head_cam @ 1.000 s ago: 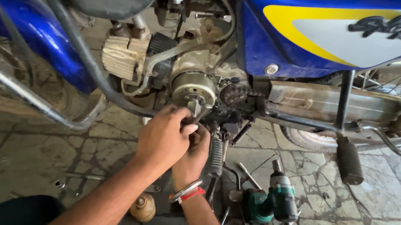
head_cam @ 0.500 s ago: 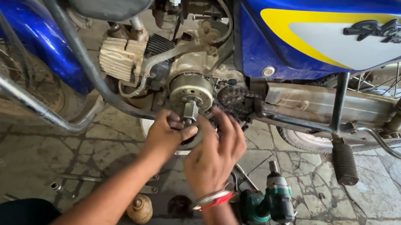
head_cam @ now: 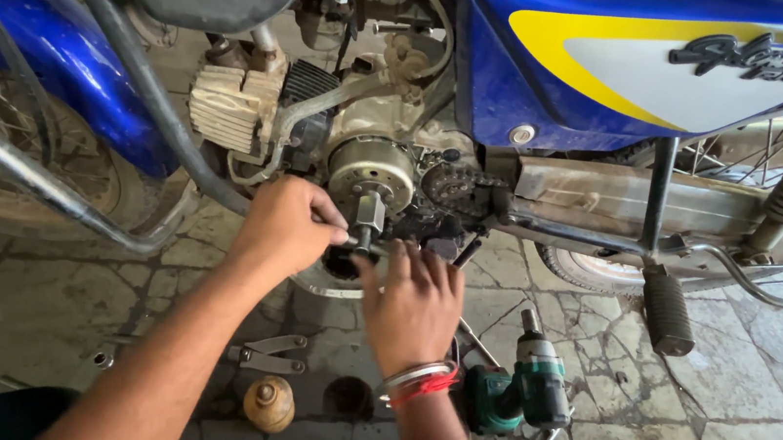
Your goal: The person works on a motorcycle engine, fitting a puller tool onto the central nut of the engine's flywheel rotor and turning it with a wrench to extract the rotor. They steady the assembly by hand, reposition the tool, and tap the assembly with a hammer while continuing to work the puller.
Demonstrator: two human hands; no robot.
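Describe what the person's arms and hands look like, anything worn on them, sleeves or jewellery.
Both forearms are bare, with no sleeves in view and no gloves. The right hand has bangles at its wrist: silvery metal ones alongside red ones, stacked close together. The left hand shows no ring, watch or band on its wrist. No markings can be made out on either arm.

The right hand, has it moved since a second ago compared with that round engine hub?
Yes. The right hand has dropped away from the round hub and now sits lower, fingers spread beneath the tool fitted there.
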